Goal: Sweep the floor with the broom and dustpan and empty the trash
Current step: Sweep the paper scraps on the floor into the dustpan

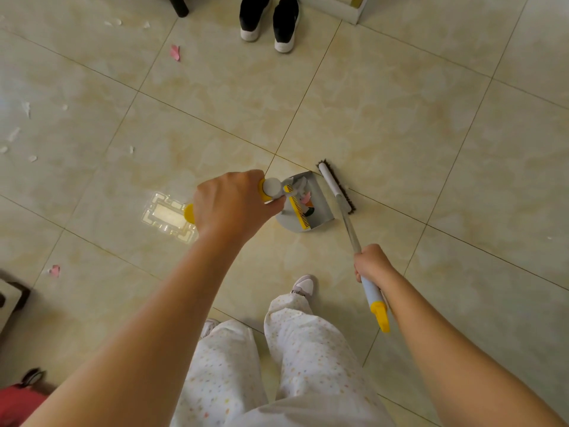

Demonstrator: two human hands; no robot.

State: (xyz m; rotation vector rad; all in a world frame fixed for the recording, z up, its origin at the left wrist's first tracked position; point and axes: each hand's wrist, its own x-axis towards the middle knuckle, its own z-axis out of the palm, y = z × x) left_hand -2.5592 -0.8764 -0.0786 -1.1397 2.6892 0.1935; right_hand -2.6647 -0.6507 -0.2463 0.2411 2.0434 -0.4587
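My left hand (229, 204) grips the yellow-and-white top of the dustpan handle (272, 188). Below it the grey dustpan (320, 211) rests on the tiled floor with some paper scraps inside and a yellow comb strip across it. My right hand (371, 263) is closed around the broom handle (374, 295), which ends in a yellow tip. The broom head (337, 188), white with dark bristles, lies on the floor right beside the dustpan's open edge. A clear plastic tray (167, 217) lies on the floor left of my left hand.
White paper scraps (14, 134) lie scattered at the left. Pink scraps lie on the floor at the far left (175, 52) and near left (55, 270). Another person's black shoes (269, 21) stand at the top, next to a dark furniture leg (180, 6) and a white cabinet corner (357, 10).
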